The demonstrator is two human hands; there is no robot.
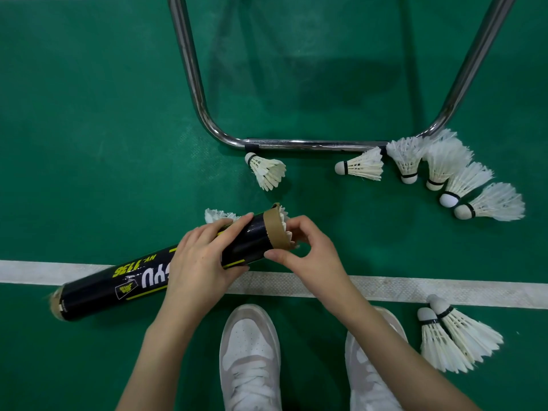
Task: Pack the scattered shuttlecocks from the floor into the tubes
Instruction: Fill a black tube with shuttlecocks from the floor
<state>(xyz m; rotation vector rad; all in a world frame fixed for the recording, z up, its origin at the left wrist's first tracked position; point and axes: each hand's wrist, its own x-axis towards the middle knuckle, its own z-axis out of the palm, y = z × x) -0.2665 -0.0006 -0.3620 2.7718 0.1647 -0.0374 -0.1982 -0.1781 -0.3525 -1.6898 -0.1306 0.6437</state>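
The left hand point(201, 256) grips the black tube point(166, 271). The right hand point(308, 250) pinches a shuttlecock point(289, 229) at its open end. Many shuttlecocks point(444, 170) lie on the green floor point(89, 143), so lots remain.

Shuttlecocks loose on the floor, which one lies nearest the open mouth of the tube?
The lone shuttlecock just below the chrome bar's left bend; the others lie farther right.

This is an indoor badminton court. The floor point(89, 143) is green textured sports matting crossed by a white boundary line point(415, 289). Feather shuttlecocks point(439, 167) lie scattered on it, near the chrome tube frame point(296, 143) of some stand, and a black shuttlecock tube point(133, 280) is in use.
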